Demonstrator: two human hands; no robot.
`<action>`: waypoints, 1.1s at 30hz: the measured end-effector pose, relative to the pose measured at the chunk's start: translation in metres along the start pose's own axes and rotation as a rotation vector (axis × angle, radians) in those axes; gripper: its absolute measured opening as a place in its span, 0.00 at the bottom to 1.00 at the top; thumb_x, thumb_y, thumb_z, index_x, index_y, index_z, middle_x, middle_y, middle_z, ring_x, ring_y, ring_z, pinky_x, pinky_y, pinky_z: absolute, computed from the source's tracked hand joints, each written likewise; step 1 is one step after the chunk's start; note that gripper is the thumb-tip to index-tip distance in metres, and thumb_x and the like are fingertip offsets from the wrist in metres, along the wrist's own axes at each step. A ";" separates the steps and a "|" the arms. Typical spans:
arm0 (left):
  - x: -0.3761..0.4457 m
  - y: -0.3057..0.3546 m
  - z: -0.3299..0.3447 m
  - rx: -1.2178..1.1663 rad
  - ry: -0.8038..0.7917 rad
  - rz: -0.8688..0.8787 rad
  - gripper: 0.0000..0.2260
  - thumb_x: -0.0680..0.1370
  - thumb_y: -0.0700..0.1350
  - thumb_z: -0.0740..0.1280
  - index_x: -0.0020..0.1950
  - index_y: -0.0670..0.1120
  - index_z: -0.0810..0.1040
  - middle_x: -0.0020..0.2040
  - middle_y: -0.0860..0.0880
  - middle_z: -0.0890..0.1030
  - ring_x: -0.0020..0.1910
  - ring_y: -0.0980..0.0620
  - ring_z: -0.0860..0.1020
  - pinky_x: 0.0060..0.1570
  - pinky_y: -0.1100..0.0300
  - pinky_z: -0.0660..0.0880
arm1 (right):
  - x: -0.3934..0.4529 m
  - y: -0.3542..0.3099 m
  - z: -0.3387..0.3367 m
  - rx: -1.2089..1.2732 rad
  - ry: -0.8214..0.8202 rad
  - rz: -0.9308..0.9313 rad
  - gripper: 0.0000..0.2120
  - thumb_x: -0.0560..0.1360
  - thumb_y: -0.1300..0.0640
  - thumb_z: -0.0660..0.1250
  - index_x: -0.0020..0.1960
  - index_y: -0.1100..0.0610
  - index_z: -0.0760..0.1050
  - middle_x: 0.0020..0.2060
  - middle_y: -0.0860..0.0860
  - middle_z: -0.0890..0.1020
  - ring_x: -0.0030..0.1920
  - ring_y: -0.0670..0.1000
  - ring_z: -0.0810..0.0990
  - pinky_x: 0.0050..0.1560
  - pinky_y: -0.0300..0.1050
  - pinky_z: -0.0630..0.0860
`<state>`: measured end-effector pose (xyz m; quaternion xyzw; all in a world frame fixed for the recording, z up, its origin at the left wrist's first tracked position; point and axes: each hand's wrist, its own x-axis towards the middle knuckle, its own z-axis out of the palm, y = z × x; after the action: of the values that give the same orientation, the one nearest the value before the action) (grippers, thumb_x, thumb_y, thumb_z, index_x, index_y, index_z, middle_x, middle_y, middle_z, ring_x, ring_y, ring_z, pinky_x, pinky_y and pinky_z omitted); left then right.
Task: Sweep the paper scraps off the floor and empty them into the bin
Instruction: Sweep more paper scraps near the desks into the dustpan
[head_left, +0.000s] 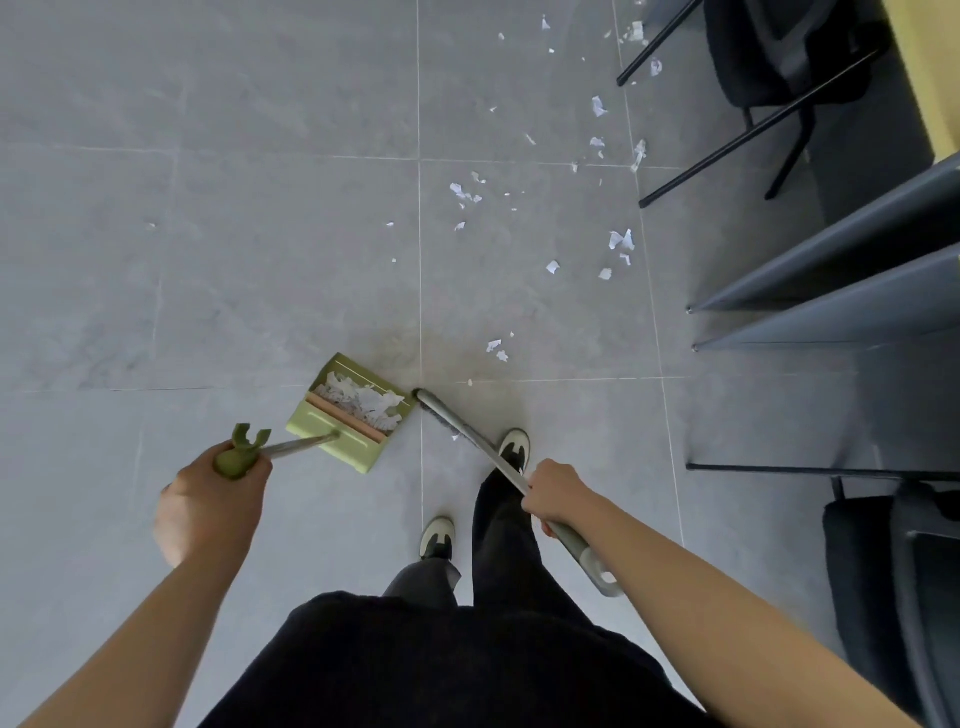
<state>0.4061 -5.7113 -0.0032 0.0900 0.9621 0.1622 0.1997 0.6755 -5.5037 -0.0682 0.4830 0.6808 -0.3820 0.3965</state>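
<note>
Green plastic — the dustpan sits on the floor with a heap of scraps already in it, mouth turned toward the broom so the head can push straight in. The left hand has its fingers wrapped round the pan's long handle, steadying it; the right hand is clamped on the broom shaft. Loose scraps lie scattered ahead, near the chairs — likely the next sweep. No bin is in view.
</note>
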 end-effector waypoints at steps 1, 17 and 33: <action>0.000 0.004 0.000 -0.003 0.008 -0.014 0.04 0.74 0.51 0.67 0.44 0.52 0.79 0.33 0.46 0.77 0.35 0.41 0.76 0.36 0.52 0.74 | 0.003 0.003 -0.006 0.006 0.006 0.004 0.03 0.74 0.63 0.59 0.47 0.60 0.71 0.29 0.53 0.76 0.23 0.50 0.75 0.30 0.38 0.73; 0.010 0.140 0.046 -0.026 0.088 -0.158 0.06 0.75 0.52 0.68 0.42 0.51 0.78 0.32 0.46 0.77 0.34 0.41 0.76 0.33 0.55 0.71 | 0.104 0.041 -0.213 0.114 0.149 0.053 0.04 0.74 0.67 0.59 0.46 0.65 0.73 0.31 0.59 0.78 0.16 0.50 0.74 0.18 0.35 0.67; 0.039 0.224 0.063 -0.047 0.095 -0.072 0.06 0.75 0.52 0.68 0.45 0.51 0.80 0.31 0.47 0.77 0.34 0.42 0.75 0.32 0.56 0.69 | 0.112 0.068 -0.278 0.148 -0.030 0.063 0.12 0.71 0.65 0.61 0.51 0.69 0.77 0.25 0.58 0.80 0.21 0.54 0.77 0.28 0.40 0.75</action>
<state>0.4211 -5.4764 0.0067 0.0428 0.9691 0.1816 0.1614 0.6689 -5.1966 -0.0694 0.5264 0.6293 -0.4256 0.3817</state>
